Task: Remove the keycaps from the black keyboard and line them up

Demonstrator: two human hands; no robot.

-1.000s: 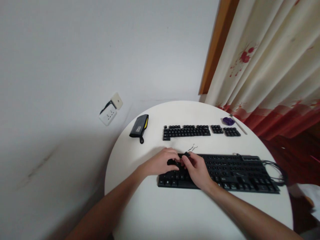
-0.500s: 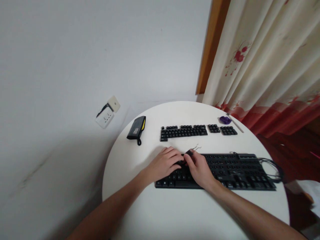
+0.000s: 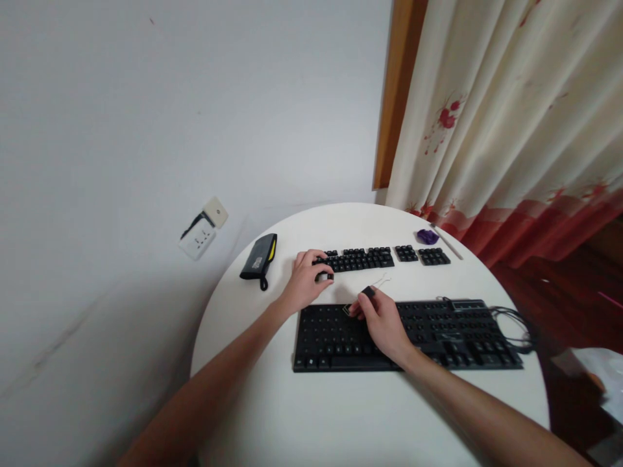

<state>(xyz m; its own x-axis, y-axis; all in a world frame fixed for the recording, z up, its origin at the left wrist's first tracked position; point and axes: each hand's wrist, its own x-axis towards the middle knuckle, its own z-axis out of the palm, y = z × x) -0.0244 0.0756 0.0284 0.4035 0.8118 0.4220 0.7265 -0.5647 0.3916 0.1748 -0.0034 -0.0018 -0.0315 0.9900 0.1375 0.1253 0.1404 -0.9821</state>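
Observation:
My left hand (image 3: 302, 283) is at the left end of the laid-out rows of black keycaps (image 3: 363, 261), pinching a small black keycap (image 3: 330, 277) between thumb and finger just above the table. My right hand (image 3: 384, 322) is closed around a keycap puller with a black handle (image 3: 368, 292); its thin wire prongs (image 3: 383, 279) point away from me. That hand rests over the middle of the black keyboard (image 3: 452, 334). On the keyboard's upper left, bare key stems show, while keycaps remain along its bottom row. The fingers partly hide the puller.
The round white table (image 3: 272, 402) stands against the wall. A dark pouch with a yellow edge (image 3: 260, 257) lies at the left. At the back right are a purple lump (image 3: 427, 237) and a thin white stick (image 3: 448, 241). A coiled cable (image 3: 516, 324) lies right of the keyboard.
My left hand has moved from the keyboard up and left to the keycap rows, with a keycap in its fingers. My right hand stays over the keyboard with the puller.

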